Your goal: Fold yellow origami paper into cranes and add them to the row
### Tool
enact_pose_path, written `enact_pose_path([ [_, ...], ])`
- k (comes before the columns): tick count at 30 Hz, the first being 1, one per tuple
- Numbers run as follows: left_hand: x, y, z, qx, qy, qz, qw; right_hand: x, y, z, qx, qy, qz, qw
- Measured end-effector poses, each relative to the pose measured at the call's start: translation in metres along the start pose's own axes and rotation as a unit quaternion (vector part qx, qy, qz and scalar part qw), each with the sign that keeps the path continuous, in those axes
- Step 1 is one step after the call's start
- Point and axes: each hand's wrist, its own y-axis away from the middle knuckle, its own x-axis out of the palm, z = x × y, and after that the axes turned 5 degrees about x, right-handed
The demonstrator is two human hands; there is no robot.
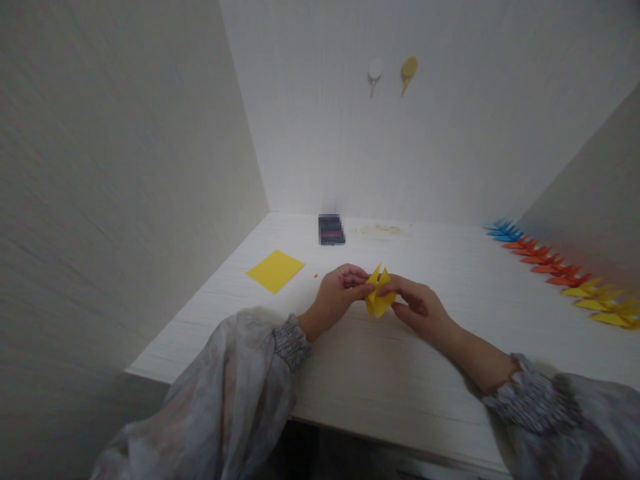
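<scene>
A partly folded piece of yellow origami paper (pixel 381 303) is held up between both hands, over the middle of the white table. Two pointed flaps rise from it with a gap between them. My left hand (pixel 341 287), a ring on one finger, pinches its left side with thumb and fingers. On the other side, my right hand (pixel 417 303) grips the right flap, the index finger pressed on its face. Fingertips behind the paper are partly hidden. To the left lies a flat square yellow sheet (pixel 275 271).
A row of folded paper cranes in blue (pixel 505 231), orange (pixel 547 261) and yellow (pixel 607 305) runs along the table's right side. Near the back wall lies a dark, blurred-out flat object (pixel 331 230). Two hooks (pixel 409 68) are on the wall. The table's front edge (pixel 390 445) is close.
</scene>
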Motion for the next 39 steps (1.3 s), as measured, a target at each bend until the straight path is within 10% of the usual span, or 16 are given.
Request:
enact_pose_path([
  [8,-0.006,-0.002,0.008,0.074,-0.126,-0.034,0.989,0.017,-0.005,-0.003,0.135,-0.130,-0.158,0.969],
  [14,-0.005,0.000,0.008,0.093,-0.153,-0.022,0.984,0.025,-0.011,-0.005,0.213,-0.181,-0.079,0.957],
  [39,-0.002,0.000,0.003,0.000,0.050,-0.015,0.999,0.022,-0.006,-0.004,0.171,-0.131,-0.114,0.970],
])
